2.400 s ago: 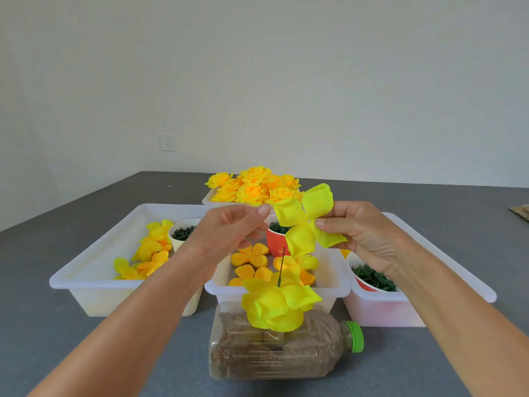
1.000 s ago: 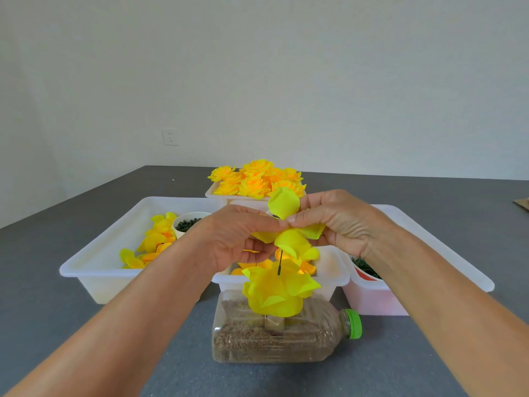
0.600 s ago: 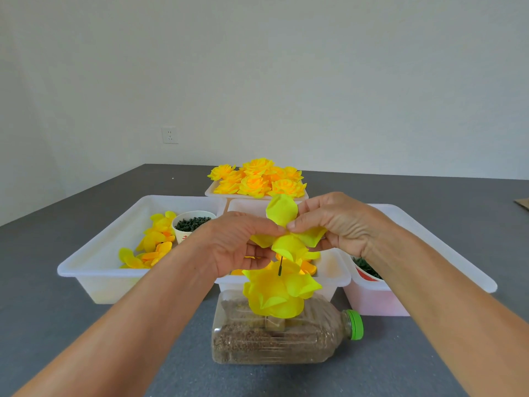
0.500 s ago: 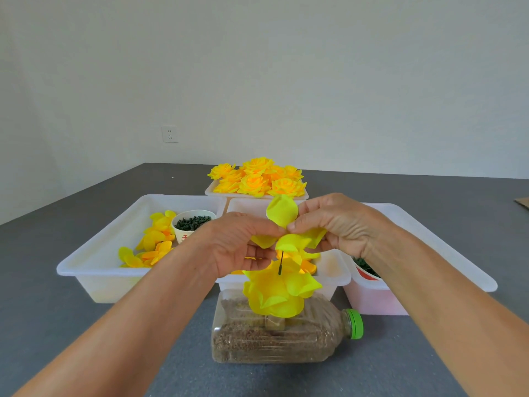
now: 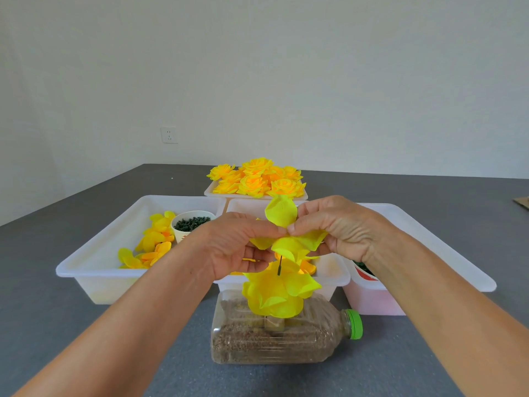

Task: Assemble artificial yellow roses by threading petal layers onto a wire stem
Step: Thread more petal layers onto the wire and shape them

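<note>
A bright yellow petal layer (image 5: 289, 242) hangs between my two hands, just above the tip of a thin dark wire stem (image 5: 279, 266). My left hand (image 5: 234, 245) and my right hand (image 5: 340, 227) both pinch this layer, fingertips meeting at its middle. The stem stands upright out of a clear bottle (image 5: 280, 333) lying on its side, filled with brown grit. Several yellow petal layers (image 5: 274, 293) sit threaded on the stem right above the bottle.
Three white bins stand behind: the left bin (image 5: 94, 270) holds loose petals and a cup of dark green pieces (image 5: 191, 224); the middle bin (image 5: 335, 277) holds orange-yellow petals; the right bin (image 5: 446, 253) holds a red cup. A tray of finished roses (image 5: 257, 179) sits farther back.
Both hands brought the petal layer from chest height down towards the stem tip and closed in on its middle. In the last half second almost nothing moved.
</note>
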A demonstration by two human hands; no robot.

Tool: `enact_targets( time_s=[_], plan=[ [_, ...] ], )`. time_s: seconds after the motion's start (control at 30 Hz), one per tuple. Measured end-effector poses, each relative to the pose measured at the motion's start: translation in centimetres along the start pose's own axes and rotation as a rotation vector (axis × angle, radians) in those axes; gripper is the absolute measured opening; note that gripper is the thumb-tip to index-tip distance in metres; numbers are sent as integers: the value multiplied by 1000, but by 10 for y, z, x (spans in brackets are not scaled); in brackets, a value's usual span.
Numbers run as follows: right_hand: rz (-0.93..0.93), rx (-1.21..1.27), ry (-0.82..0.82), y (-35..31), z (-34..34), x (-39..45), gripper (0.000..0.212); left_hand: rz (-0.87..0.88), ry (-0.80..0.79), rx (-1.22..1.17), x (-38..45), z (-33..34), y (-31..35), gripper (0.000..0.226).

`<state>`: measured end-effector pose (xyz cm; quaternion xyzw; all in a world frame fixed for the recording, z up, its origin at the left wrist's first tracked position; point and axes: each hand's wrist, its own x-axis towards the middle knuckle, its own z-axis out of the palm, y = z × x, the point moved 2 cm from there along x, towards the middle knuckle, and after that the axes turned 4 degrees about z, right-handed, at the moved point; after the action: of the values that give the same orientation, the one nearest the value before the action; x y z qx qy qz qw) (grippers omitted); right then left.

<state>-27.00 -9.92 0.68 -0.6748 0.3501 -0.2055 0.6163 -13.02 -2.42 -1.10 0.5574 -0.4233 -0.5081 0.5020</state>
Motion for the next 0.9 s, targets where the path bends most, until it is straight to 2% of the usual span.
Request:
enact_targets(
  time_s=[0.07,0.13,0.27,0.37,0.5,0.9],
  plan=[
    [6,-8,-1,2,1,0,18,-7,0,11,-1,0,-2,28],
    [11,-12,-1,3,1,0,19,-12,-7,19,-1,0,-2,31],
    [28,-3,2,3,2,0,19,-15,-14,-9,-1,0,-4,22],
    [41,11,-6,4,2,0,17,-30,-21,-36,0,0,-6,24],
    [64,24,-9,7,3,1,21,-52,-7,-43,0,0,-8,2],
    [102,-20,-10,13,4,2,16,8,81,177,0,-2,-9,7]
  ],
)
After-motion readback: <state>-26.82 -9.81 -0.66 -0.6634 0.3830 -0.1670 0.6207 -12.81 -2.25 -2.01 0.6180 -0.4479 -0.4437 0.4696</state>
